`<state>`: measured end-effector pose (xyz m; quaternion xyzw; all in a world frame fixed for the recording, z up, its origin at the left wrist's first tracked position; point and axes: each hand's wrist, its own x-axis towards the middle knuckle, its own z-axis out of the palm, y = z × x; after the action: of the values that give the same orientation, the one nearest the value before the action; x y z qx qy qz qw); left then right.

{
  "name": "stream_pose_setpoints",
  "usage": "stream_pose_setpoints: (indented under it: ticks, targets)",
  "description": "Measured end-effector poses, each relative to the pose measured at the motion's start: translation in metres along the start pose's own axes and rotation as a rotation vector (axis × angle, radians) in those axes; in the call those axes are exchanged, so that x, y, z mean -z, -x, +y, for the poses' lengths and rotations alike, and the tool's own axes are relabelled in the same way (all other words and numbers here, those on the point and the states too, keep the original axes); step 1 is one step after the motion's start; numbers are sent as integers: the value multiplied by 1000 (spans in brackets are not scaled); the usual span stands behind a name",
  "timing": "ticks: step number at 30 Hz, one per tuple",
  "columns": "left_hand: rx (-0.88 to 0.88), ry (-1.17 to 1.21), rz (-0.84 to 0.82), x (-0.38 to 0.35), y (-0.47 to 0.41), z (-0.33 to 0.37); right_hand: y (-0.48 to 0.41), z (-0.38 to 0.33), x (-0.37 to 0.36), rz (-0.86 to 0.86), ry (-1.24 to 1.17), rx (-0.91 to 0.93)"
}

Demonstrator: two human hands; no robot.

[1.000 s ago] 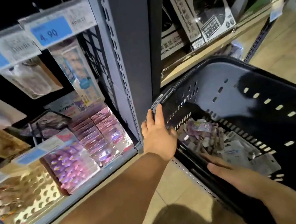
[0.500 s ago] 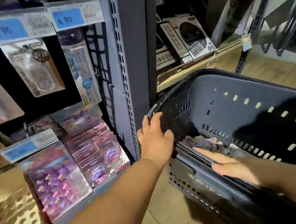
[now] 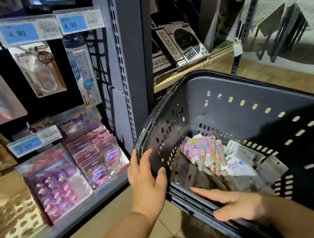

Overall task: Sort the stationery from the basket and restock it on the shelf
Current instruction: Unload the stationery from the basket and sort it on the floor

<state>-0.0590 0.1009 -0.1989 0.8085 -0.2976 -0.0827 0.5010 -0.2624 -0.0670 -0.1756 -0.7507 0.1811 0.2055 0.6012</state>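
Note:
A dark grey plastic basket (image 3: 236,94) is tilted toward me at the right. Inside lies a pile of packaged stationery (image 3: 209,157): a pink pack, wooden pens, white cards. My left hand (image 3: 145,180) grips the basket's near-left corner, thumb inside the wall and fingers outside. My right hand (image 3: 233,201) lies over the near rim with its fingers straight, pointing left and holding nothing. The shelf (image 3: 70,225) at the left carries pink and purple packs (image 3: 57,182) in rows.
Hanging packs (image 3: 82,69) and blue price tags (image 3: 21,33) fill the upper left. A grey upright post (image 3: 127,51) stands between shelf and basket. Black boxed items (image 3: 183,44) sit on a wooden shelf behind. Tiled floor lies below.
The view has risen and the basket has tipped more toward me, showing its contents. My left hand stays on the corner; my right hand has come back from the items onto the near rim.

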Motion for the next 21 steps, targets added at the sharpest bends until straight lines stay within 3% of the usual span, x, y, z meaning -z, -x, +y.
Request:
stream_pose_setpoints:
  ticks: [13,17,21]
  targets:
    - [140,-101,-59,20,54,-8,-19,-7,-42,-80,409,-132]
    - [140,-206,-135,26,55,-1,-17,-13,-46,-76,264,-185]
    - [4,-398,-183,33,41,-2,-23,-15,-39,-89,305,-217]
